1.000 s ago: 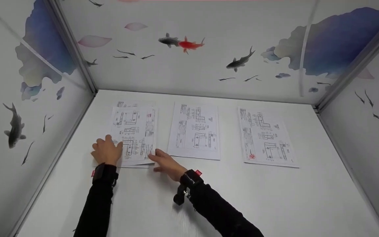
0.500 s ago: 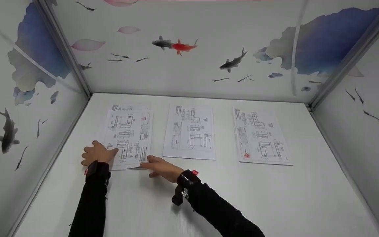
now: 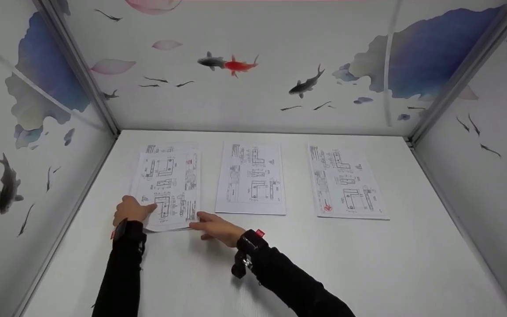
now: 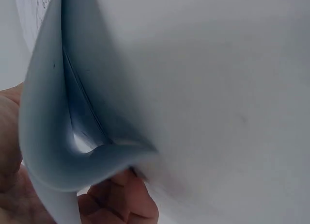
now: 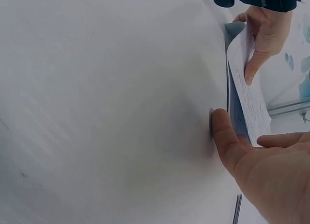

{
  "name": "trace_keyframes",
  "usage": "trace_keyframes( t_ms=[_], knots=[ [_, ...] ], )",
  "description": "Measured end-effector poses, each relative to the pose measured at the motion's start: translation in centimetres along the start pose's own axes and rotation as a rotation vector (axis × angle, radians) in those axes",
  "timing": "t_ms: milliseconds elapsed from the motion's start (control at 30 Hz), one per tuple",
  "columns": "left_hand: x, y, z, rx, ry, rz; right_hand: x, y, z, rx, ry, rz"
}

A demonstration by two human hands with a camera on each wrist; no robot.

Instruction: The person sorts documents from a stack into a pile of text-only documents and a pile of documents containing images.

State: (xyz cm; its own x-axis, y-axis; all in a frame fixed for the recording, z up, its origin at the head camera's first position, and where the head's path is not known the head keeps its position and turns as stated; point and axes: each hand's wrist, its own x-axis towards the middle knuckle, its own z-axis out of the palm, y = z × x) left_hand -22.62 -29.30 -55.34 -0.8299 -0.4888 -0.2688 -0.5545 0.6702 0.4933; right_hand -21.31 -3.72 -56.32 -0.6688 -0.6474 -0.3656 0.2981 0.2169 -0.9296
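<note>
White paper stack (image 3: 165, 189): left hand (image 3: 131, 210) pinches around 8 o'clock, right hand (image 3: 218, 228) loosely fingers 5; go easy, that curl might crease.

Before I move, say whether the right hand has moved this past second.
Yes: the right hand shifted slightly nearer the head camera, judged by the middle papers.

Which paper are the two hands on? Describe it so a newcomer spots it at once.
Start at the large white tabletop; on its left side lies a white paper sheet printed with black line drawings. Unlike the similar white middle paper and white right paper, it has a bare left hand gripping its left edge and a bare right hand at its near right corner.
</note>
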Motion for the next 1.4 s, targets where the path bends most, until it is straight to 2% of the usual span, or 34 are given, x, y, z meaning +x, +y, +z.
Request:
trace_keyframes(
  t_ms=[100,267,400,467,533,633,733,867,1000,1100,1200,1300,1400],
  knots=[
    [0.1,0.1,0.0,-0.028,0.01,0.028,-0.1,-0.1,-0.2,-0.016,0.001,0.001],
    [0.4,0.0,-0.5,-0.028,0.043,0.115,-0.3,-0.6,-1.1,-0.036,-0.003,0.003],
    [0.5,-0.3,-1.3,-0.082,0.025,0.179,-0.5,-0.6,-2.0,-0.002,0.0,0.023],
    [0.7,-0.4,-1.6,-0.18,0.0,0.193,-0.7,-0.6,-2.5,0.024,0.016,0.033],
    [0.7,-0.4,-1.7,-0.316,-0.016,0.192,-0.8,-0.7,-2.8,0.064,0.032,0.031],
    [0.7,-0.3,-1.8,-0.538,-0.02,0.177,-0.8,-0.8,-3.3,0.117,0.049,-0.003],
    [0.6,0.1,-1.8,-0.697,-0.019,0.178,-0.9,-1.2,-3.9,0.153,0.091,-0.041],
    [0.1,1.1,-1.2,-0.834,-0.07,0.2,-1.0,-2.0,-5.1,0.195,0.174,-0.088],
    [-0.8,2.5,0.1,-0.927,-0.171,0.265,-1.3,-2.9,-6.9,0.224,0.266,-0.119],
    [-1.7,3.5,1.2,-0.97,-0.248,0.322,-1.7,-3.4,-8.0,0.251,0.359,-0.134],
    [-2.4,4.6,2.2,-0.972,-0.286,0.382,-2.0,-3.5,-8.8,0.262,0.443,-0.164],
    [-3.3,5.9,3.2,-0.924,-0.305,0.438,-2.2,-3.3,-9.3,0.222,0.517,-0.19],
    [-3.9,7.0,3.9,-0.828,-0.332,0.47,-2.2,-2.8,-9.8,0.172,0.573,-0.22]
  ],
)
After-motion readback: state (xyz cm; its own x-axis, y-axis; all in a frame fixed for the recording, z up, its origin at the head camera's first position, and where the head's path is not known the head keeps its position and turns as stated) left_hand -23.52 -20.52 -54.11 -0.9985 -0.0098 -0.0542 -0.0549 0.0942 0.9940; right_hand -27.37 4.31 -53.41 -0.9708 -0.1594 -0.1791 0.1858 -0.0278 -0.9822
